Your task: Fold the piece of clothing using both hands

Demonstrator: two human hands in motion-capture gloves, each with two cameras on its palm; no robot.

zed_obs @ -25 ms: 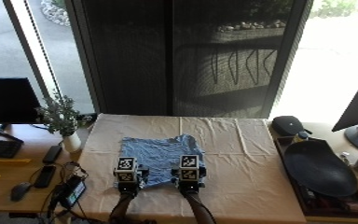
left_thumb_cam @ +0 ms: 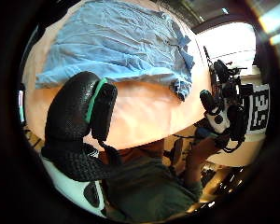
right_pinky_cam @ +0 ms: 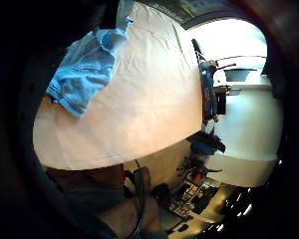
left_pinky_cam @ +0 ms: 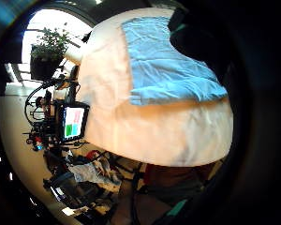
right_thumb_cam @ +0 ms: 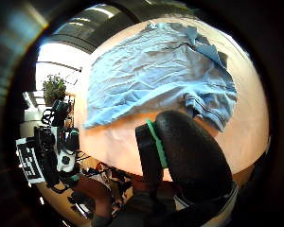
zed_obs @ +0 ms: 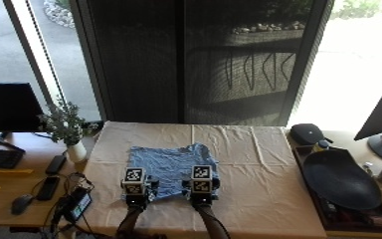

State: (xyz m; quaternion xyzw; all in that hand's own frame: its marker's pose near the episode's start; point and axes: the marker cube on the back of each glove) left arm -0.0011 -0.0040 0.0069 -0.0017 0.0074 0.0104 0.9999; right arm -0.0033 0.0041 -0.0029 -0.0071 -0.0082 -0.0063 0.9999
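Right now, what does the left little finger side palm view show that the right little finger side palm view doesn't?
Only the left little finger side palm view shows the potted plant and a small lit screen beside the table. Only the right little finger side palm view shows the dark tray past the table's far side, and a bunched, hemmed corner of the garment. Both show the blue garment lying on the cream tablecloth, with bare cloth between it and the near table edge.

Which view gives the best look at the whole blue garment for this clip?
The right thumb side palm view: the blue garment lies nearly whole and flat on the white cloth. The left thumb side view comes close. Both little finger side views catch only a part, and the outside view has the gloved hands over its near edge.
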